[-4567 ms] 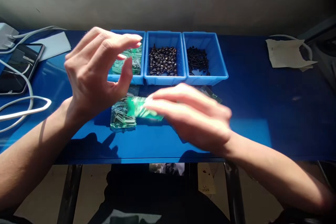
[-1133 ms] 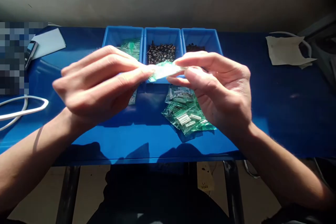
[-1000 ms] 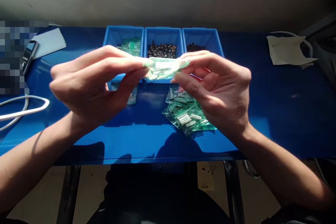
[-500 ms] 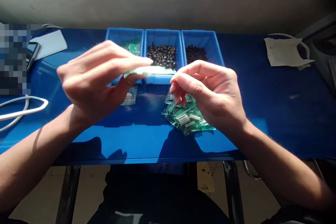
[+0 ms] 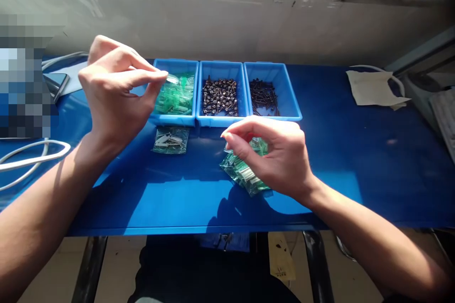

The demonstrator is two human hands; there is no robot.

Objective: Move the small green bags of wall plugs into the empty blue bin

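Observation:
My left hand [image 5: 119, 87] is raised at the left rim of the left blue bin [image 5: 174, 120], thumb and forefinger pinched together. Green plastic packets [image 5: 177, 97] fill that bin right beside its fingertips. Whether the pinch grips one of them, I cannot make out. My right hand [image 5: 273, 154] is closed in a pinch above a pile of green packets [image 5: 245, 170] with white pieces inside, partly covering it. Anything between its fingertips is too small to tell. A single clear packet of white pieces [image 5: 170, 140] lies in front of the left bin.
The middle blue bin [image 5: 222, 122] holds short dark metal parts [image 5: 220, 97]; the right bin [image 5: 287, 99] holds dark screws [image 5: 263, 94]. A white cable [image 5: 53, 151] lies at left, a phone-like device [image 5: 59, 84] behind it. Cream paper [image 5: 375, 87] sits at the back right.
My hands have moved apart, the left one up and leftward to the left bin. The green packet formerly between them no longer spans the gap. The camera view has shifted upward.

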